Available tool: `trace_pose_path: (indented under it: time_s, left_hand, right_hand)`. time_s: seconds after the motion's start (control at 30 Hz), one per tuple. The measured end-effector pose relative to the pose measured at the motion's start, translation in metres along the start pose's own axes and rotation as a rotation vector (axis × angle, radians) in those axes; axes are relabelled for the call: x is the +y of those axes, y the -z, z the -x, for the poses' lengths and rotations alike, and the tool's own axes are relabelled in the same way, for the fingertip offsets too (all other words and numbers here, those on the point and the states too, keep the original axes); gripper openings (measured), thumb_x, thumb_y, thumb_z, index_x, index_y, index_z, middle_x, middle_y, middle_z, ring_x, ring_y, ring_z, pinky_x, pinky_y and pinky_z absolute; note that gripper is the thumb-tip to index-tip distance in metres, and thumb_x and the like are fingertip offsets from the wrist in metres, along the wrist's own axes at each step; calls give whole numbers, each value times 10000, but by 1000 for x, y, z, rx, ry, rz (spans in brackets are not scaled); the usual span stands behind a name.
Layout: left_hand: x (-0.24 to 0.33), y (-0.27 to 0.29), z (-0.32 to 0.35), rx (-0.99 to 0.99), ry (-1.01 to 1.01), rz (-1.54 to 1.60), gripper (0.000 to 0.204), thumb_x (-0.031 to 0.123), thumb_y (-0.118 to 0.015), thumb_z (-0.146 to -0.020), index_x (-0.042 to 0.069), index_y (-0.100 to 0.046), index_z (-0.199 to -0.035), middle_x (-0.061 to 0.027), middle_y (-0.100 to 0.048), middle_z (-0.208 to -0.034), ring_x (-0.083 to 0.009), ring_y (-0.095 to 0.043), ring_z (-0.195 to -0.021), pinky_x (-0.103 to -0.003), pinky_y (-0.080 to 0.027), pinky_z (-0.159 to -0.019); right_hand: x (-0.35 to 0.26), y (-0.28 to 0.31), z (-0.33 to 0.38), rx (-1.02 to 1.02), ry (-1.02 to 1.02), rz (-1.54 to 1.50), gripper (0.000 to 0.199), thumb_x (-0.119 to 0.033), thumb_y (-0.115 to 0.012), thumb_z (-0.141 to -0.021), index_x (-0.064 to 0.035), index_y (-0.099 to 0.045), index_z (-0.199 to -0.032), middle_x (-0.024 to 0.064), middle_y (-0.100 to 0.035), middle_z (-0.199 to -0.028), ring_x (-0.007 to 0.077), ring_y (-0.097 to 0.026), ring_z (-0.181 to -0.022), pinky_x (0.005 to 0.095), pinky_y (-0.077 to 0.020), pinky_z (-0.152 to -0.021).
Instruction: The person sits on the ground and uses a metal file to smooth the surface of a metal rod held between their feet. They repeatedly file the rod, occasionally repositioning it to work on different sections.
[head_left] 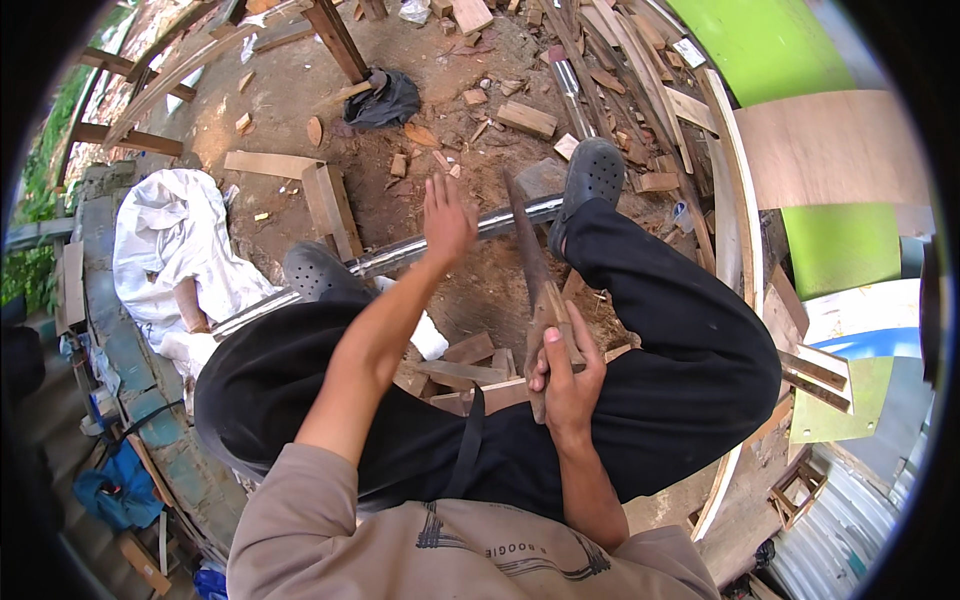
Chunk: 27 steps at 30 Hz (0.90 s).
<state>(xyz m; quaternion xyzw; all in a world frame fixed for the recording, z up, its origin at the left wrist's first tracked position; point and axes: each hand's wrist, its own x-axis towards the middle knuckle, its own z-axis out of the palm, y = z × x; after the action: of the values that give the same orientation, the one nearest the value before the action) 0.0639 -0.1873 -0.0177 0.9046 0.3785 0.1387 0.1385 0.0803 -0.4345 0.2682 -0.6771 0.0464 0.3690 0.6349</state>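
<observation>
Right hand (570,382) gripping a long tapered tool (549,312), left hand (449,222) holding nothing

The tool is showing a rough, pale-brown wooden handle and a dark, dull brown blade (524,230) that is narrowing to a slim tip. It is sitting between the person's knees, in front of the body. Its long axis is running away from the torso, and the tip is pointing forward, leaning slightly to the person's left. The right hand is closing around the handle, its thumb lying along the wood. The left hand is hovering empty, back upward, its fingers straightened and lying near one another.

A narrow, silvery bar (400,258) is stretching slantwise between the grey, perforated clogs (595,172). The blade is crossing it in view; whether they are touching, I cannot tell. Blocky offcuts (527,119) are lying on the brown, gritty ground (280,120). A crumpled white sack (170,235) is spreading on the left, and a wrinkled black plastic bag (385,100) is slumping farther ahead.
</observation>
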Motion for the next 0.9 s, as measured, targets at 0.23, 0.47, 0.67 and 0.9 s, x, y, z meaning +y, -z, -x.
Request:
trace_pose_path:
  time_s: [0.23, 0.47, 0.67, 0.9]
  left_hand:
    - [35, -1, 139, -944, -460, 235, 693, 393, -577, -975, 67, -357, -1546, -234, -220, -1663, -443, -222, -1525, -542, -213, -1247]
    - [16, 16, 105, -407, -144, -82, 809, 381, -618, -941, 40, -272, -1587, -214, -178, -1683, -401, -172, -1555, -511, -156, -1264]
    - [5, 27, 91, -634, -237, -256, 787, 356, -597, -941, 70, -265, -1595, -186, -307, -1635, -311, -234, -1545, -469, -164, -1260]
    - [-15, 24, 98, -674, -270, 69, 342, 365, -555, -972, 72, -675, -1101, -193, -727, -964, -368, -696, -966, -505, -544, -814]
  right_hand:
    - [2, 10, 0, -29, 51, -93, 576, -189, -665, -1003, 37, -456, -1490, -4, -547, -707, 45, -464, -511, 212, -388, -450]
    - [26, 24, -6, -89, 185, 207, 619, -120, -679, -968, 51, -427, -1507, 71, -682, -902, 133, -638, -716, 273, -527, -670]
    - [27, 9, 4, -345, 313, 479, 708, -94, -658, -951, 27, -324, -1563, 149, -733, -1056, 252, -726, -946, 361, -543, -865]
    - [30, 3, 13, -354, 442, 732, 597, -148, -670, -962, 3, -465, -1502, 182, -733, -1052, 196, -698, -891, 337, -541, -826]
